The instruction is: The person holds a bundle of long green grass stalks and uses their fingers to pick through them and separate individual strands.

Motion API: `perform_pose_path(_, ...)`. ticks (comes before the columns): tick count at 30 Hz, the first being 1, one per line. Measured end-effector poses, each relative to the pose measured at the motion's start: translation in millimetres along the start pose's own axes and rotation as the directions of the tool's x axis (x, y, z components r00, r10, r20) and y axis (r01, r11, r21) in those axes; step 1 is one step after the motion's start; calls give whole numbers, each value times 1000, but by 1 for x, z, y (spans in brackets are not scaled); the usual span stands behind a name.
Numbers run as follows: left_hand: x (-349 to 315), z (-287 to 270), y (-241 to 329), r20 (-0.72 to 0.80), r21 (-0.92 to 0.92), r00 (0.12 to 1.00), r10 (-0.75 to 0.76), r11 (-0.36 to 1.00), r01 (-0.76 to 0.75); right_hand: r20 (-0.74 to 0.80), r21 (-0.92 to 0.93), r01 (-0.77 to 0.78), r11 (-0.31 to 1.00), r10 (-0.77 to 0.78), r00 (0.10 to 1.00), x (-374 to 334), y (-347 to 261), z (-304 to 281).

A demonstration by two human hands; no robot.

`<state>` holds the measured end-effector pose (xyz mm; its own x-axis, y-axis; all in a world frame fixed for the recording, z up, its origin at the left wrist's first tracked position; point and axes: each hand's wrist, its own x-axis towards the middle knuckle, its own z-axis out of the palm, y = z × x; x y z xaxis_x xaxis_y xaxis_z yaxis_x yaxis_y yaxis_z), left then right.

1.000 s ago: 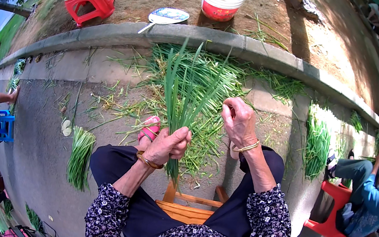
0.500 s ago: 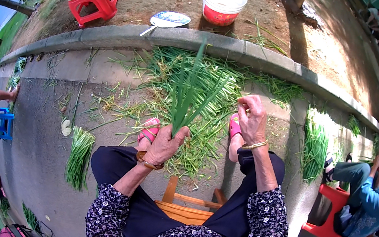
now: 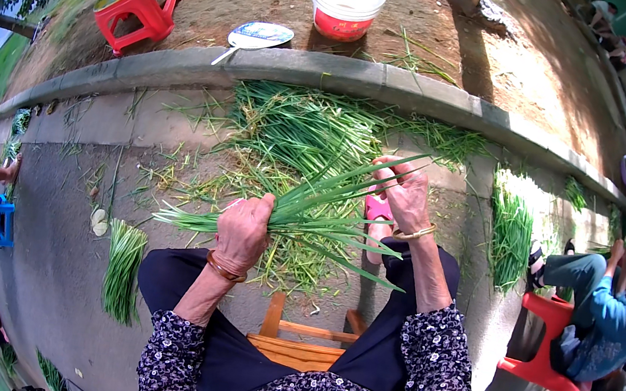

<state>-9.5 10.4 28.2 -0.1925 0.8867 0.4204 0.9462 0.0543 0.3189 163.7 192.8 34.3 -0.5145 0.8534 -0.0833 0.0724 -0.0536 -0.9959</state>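
Observation:
My left hand (image 3: 245,227) is wrapped round a bunch of garlic chives (image 3: 310,218) held sideways over my knees. Its white stem ends point left, and its long flat green leaves fan out to the right. At the upper leaves, my right hand (image 3: 407,197) has thumb and fingers pinched together on a leaf tip. Beyond my hands a large heap of loose chives (image 3: 307,126) lies against the kerb. Scattered yellowish and green trimmings (image 3: 302,271) cover the pavement between my feet. To the left lies a neat bundle of chives (image 3: 124,271).
Along the far side runs a stone kerb (image 3: 331,73). Behind it are a white and red bucket (image 3: 342,26), a hand fan (image 3: 260,35) and a red stool (image 3: 142,12). More chives (image 3: 508,233) lie to the right, near a person on a red chair (image 3: 540,355).
My left hand has turned the chives from upright to sideways, with the leaves now pointing right. The right hand has come down slightly and now meets the leaves.

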Motion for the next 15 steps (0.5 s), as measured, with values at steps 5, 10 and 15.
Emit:
perform_pose_path(5, 1, 1, -5, -71, 67, 996, 48, 997, -43, 26, 83, -18, 996, 16, 1000, 0, -2, -7)
perform_pose_path(10, 1, 2, -10, -97, 63, 995, 30, 998, -24, 40, 151, -77, 986, 71, 997, 0, -3, -11)
perform_pose_path(15, 1, 2, -12, -113, 72, 993, 34, 997, -26, -34, 339, -19, 941, 32, 999, 2, -10, -21)
